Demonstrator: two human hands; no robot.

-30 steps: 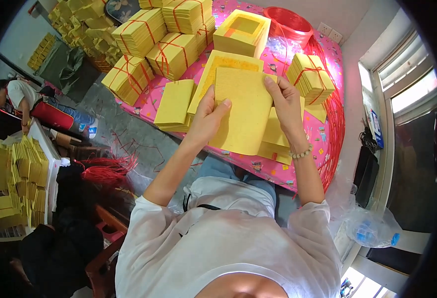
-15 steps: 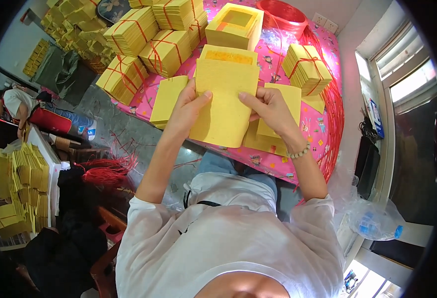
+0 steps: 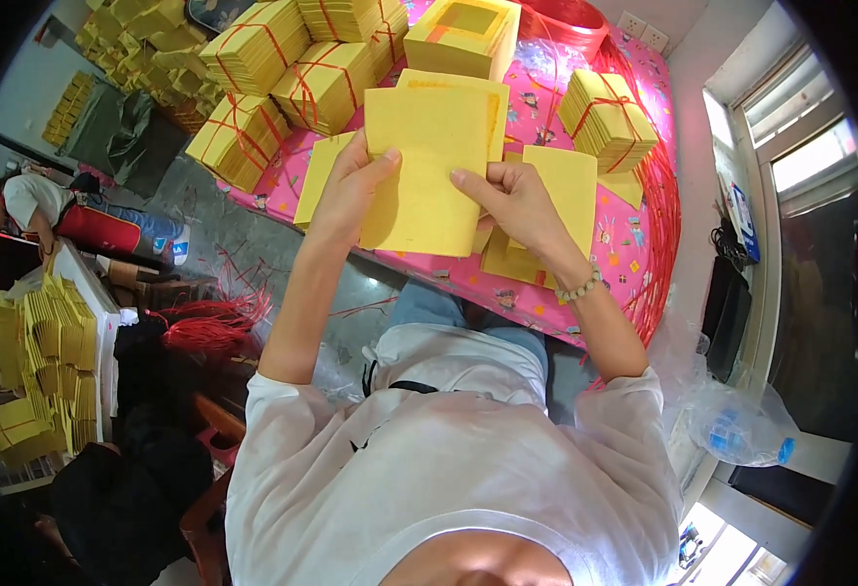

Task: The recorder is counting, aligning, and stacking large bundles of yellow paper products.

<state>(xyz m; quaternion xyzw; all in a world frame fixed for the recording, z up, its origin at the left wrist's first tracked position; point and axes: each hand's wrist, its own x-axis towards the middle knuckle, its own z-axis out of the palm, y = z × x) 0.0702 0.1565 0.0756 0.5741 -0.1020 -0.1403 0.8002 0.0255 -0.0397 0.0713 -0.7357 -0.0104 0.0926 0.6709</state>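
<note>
Between my two hands a sheet of yellow paper (image 3: 425, 186) is held over the front edge of the table; whether it is one sheet or a few cannot be told. My left hand (image 3: 353, 190) pinches its left edge, thumb on top. On the right edge, my right hand (image 3: 515, 200) does the same, a beaded bracelet on its wrist. Just behind lies a yellow paper stack with an orange printed band (image 3: 497, 109), partly covered by the held paper. A plain yellow paper stack (image 3: 564, 190) lies beside my right hand, another yellow stack (image 3: 318, 176) by my left.
Bundles tied with red string (image 3: 324, 86) are piled at the back left of the pink tablecloth (image 3: 619, 234). One tied bundle (image 3: 610, 117) stands right, beside hanging red strings (image 3: 658, 244). A red basin (image 3: 571, 24) sits behind. At far left, a person (image 3: 53, 210) bends near more yellow stacks.
My hands and the held yellow paper have shifted left and slightly up, showing more of the printed stack's right side. The whole view has also shifted a little.
</note>
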